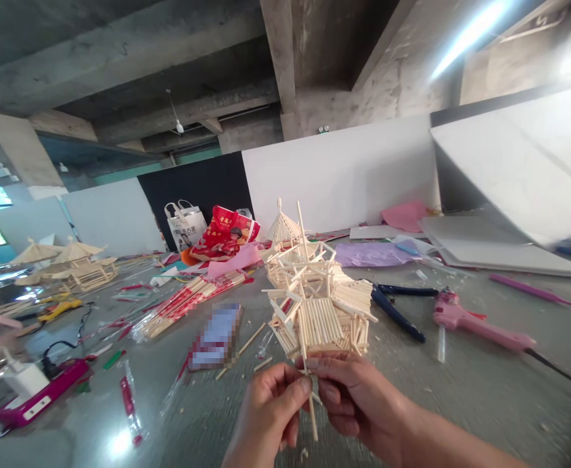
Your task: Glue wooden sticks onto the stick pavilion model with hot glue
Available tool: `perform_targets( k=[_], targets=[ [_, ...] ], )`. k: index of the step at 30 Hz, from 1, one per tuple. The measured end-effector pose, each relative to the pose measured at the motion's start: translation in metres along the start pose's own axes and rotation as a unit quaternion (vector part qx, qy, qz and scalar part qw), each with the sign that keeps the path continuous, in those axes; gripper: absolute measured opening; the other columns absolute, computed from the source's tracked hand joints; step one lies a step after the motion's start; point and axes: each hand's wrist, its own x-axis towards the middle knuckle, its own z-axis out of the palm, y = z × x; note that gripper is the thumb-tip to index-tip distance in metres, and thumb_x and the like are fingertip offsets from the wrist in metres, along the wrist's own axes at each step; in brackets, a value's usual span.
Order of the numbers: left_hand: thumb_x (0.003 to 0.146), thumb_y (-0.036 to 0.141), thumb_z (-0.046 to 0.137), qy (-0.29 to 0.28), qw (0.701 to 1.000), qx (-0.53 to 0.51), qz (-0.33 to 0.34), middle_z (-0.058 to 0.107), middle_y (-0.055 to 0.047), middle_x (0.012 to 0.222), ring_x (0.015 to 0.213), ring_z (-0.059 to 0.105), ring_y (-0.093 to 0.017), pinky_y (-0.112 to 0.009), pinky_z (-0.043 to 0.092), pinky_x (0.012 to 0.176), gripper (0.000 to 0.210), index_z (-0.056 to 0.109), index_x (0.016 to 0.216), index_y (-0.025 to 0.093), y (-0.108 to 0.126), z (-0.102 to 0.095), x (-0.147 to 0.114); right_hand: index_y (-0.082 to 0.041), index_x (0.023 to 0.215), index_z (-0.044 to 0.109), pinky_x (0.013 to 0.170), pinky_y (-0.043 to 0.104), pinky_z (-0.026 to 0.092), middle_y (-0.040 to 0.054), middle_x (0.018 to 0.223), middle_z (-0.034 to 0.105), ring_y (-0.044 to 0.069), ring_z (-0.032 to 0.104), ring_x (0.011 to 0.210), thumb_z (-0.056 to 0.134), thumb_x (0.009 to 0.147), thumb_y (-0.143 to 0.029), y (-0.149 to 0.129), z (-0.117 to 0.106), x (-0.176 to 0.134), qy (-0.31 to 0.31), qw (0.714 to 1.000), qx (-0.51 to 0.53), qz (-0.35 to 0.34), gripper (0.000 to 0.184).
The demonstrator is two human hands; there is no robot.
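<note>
Low in front of me, my left hand [276, 406] pinches a thin wooden stick [313, 419] between thumb and forefinger. My right hand [356, 396] is closed at the same spot from the other side, its fingertips meeting the left ones. Short pale pieces cross the stick there, partly covered by my fingers. Just beyond my hands stands a small model pavilion [321, 318] built of wooden sticks, with slatted roof panels and a pointed top at the back. The held stick overlaps the model in view; whether they touch, I cannot tell.
To the right lie blue-handled pliers [398, 315] and a pink glue gun [482, 322] with its cord. A phone [215, 338], packs of wooden sticks [192, 302] and a magenta power strip [41, 393] are on the left. More stick models [71, 263] stand farther left.
</note>
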Motion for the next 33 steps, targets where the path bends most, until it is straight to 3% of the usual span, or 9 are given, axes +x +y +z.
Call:
perform_targets(
  k=[26, 33],
  targets=[
    [0.063, 0.048, 0.064, 0.0, 1.0, 0.014, -0.002, 0.04, 0.009, 0.032, 0.026, 0.029, -0.002, -0.013, 0.015, 0.028, 0.033, 0.052, 0.06, 0.016, 0.0045, -0.002, -0.0001, -0.015, 0.076, 0.043, 0.032, 0.017, 0.011, -0.0064, 0.05, 0.03, 0.003, 0.016, 0.036, 0.055, 0.081, -0.033, 0.0055, -0.0028, 0.0039, -0.028, 0.999, -0.002, -0.03, 0.022],
    [0.063, 0.049, 0.063, -0.001, 1.0, 0.023, 0.006, 0.045, 0.007, 0.038, 0.026, 0.03, -0.001, -0.014, 0.014, 0.028, 0.036, 0.052, 0.058, 0.015, 0.0063, -0.0021, 0.0, -0.015, 0.08, 0.045, 0.033, 0.017, 0.01, -0.0066, 0.05, 0.03, 0.002, 0.015, 0.037, 0.055, 0.08, -0.033, 0.0049, -0.0015, 0.003, -0.028, 0.999, -0.002, -0.031, 0.021]
  ],
)
